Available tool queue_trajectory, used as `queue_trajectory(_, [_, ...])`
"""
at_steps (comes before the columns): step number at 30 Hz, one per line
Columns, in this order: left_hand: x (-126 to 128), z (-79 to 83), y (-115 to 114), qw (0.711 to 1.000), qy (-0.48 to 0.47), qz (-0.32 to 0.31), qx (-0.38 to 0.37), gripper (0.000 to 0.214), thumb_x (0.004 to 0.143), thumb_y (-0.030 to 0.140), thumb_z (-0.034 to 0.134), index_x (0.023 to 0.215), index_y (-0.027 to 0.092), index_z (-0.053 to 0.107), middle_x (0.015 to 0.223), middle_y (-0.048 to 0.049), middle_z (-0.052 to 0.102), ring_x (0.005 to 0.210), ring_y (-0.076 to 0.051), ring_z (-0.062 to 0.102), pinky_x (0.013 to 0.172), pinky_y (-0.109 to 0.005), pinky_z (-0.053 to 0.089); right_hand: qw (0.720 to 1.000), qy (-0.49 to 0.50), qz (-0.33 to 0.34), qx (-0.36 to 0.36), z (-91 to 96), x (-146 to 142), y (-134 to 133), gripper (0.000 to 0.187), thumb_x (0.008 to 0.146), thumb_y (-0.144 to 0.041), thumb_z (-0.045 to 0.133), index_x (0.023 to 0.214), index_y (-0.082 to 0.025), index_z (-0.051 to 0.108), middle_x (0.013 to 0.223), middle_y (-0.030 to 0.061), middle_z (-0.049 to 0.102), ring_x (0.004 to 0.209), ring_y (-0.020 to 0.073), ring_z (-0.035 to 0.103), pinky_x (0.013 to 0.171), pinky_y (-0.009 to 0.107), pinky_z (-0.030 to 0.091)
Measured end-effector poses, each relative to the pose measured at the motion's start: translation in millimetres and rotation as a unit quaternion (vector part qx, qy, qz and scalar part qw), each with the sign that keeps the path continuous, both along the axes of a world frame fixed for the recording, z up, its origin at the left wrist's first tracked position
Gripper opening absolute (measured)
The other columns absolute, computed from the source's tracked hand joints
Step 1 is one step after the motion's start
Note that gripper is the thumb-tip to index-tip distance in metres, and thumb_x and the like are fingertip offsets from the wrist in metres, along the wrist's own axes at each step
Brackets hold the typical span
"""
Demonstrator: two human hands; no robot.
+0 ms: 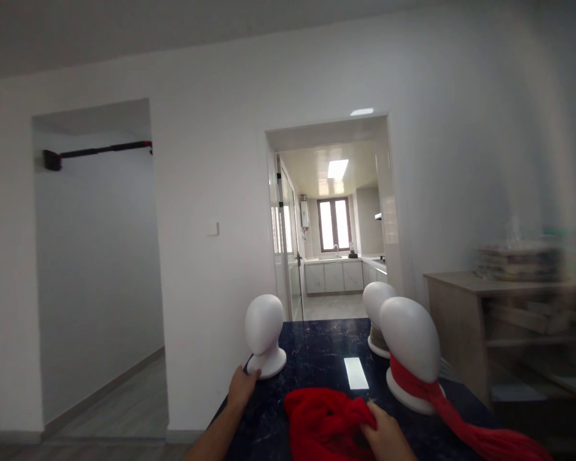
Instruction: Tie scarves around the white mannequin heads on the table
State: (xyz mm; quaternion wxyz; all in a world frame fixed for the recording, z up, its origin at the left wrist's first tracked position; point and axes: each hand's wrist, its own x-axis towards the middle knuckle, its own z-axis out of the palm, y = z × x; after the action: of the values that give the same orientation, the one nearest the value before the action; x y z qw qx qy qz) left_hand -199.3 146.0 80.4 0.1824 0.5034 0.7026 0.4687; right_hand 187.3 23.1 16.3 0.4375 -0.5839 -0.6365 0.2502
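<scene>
Left hand [242, 386] touches base of left mannequin head [264, 333] at left edge of desk [317, 349]; grip cannot be told. Right hand [386, 435] grasps bunched red cloth [324, 419], near centre. Right mannequin head [410, 339] wears red scarf [456, 416].

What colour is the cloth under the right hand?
Red; the cloth shows best in the head view.

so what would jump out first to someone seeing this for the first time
The bright red cloth bunched at the near edge of the dark table, under the right hand, stands out first, with a red scarf wound round the neck of the white mannequin head on the right. Two bare white heads follow: the left head, its base touched by the left hand, and the rear head behind the scarfed one.
</scene>
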Motion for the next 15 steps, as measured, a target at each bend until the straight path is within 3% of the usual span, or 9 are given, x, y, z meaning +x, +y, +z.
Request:
queue_trajectory(2, [19.5,-8.5,-24.5,1.0,-0.012,0.01,-0.005,0.054,0.088,0.033,0.061,0.135,0.006,0.06,0.143,-0.028,0.067,0.142,-0.043,0.057,0.119,-0.05,0.044,0.999,0.019,0.023,0.015,9.1,-5.6,-9.2,0.026,0.075,-0.028,0.064,0.097,-0.027,0.078,0.103,0.0064,0.085,0.096,0.0303,0.077,0.085,0.034,0.055])
queue_trajectory(4, [47.2,-12.9,-53.3,0.999,-0.025,-0.046,0.016,0.056,0.089,0.036,0.062,0.139,0.009,0.059,0.148,-0.0235,0.065,0.143,-0.036,0.059,0.119,-0.043,0.046,0.997,0.03,0.067,0.028,20.7,-14.1,-19.9,0.032,0.071,-0.023,0.064,0.1,-0.027,0.078,0.105,0.0052,0.085,0.096,0.0292,0.076,0.084,0.034,0.055])
queue_trajectory(5, [62.6,-12.4,-68.9,0.994,-0.032,-0.103,0.035,0.06,0.087,0.038,0.066,0.141,0.013,0.06,0.15,-0.0189,0.065,0.142,-0.032,0.06,0.118,-0.038,0.047,0.995,0.031,0.091,0.034,28.7,-18.9,-25.4,0.035,0.069,-0.021,0.064,0.1,-0.027,0.078,0.103,0.0042,0.084,0.095,0.0281,0.076,0.082,0.033,0.055])
queue_trajectory(7, [93.2,-4.4,-100.2,0.945,-0.056,-0.31,0.085,0.087,0.077,0.037,0.081,0.156,0.019,0.049,0.163,-0.0165,0.052,0.152,-0.032,0.049,0.125,-0.04,0.041,0.99,0.022,0.134,0.04,52.4,-27.8,-36.1,0.033,0.067,-0.017,0.06,0.095,-0.026,0.076,0.094,0.002,0.084,0.087,0.0244,0.075,0.074,0.029,0.052])
queue_trajectory(9, [121.2,12.8,-127.9,0.891,-0.068,-0.442,0.084,0.119,0.06,0.027,0.095,0.164,0.029,0.038,0.169,-0.0134,0.045,0.156,-0.036,0.043,0.127,-0.046,0.038,0.984,-0.005,0.17,0.053,87.9,-34.1,-45.2,0.03,0.066,-0.013,0.056,0.086,-0.024,0.075,0.085,0.0,0.081,0.079,0.0199,0.072,0.068,0.027,0.047])
queue_trajectory(11, [146.1,36.7,-147.9,0.855,-0.111,-0.503,0.054,0.134,0.05,0.021,0.1,0.166,0.033,0.034,0.163,-0.0141,0.052,0.147,-0.039,0.052,0.12,-0.051,0.046,0.975,-0.021,0.203,0.084,132.0,-37.9,-50.7,0.031,0.061,-0.01,0.054,0.081,-0.022,0.074,0.082,-0.0013,0.079,0.075,0.0164,0.068,0.068,0.026,0.045])
queue_trajectory(13, [168.4,62.7,-159.7,0.825,-0.183,-0.533,0.046,0.121,0.052,0.024,0.099,0.16,0.027,0.043,0.146,-0.0144,0.066,0.133,-0.038,0.064,0.113,-0.051,0.051,0.97,0.038,0.212,0.116,176.2,-40.9,-51.5,0.036,0.058,-0.008,0.056,0.084,-0.022,0.076,0.083,-0.0024,0.079,0.077,0.0152,0.066,0.072,0.026,0.046])
queue_trajectory(15, [187.1,85.0,-166.0,0.796,-0.25,-0.548,0.067,0.098,0.056,0.029,0.098,0.144,0.02,0.057,0.128,-0.013,0.074,0.12,-0.034,0.07,0.108,-0.047,0.054,0.955,0.179,0.221,0.087,212.2,-44.7,-48.5,0.035,0.057,-0.008,0.059,0.086,-0.021,0.075,0.072,-0.0042,0.075,0.066,0.0136,0.062,0.065,0.026,0.045])
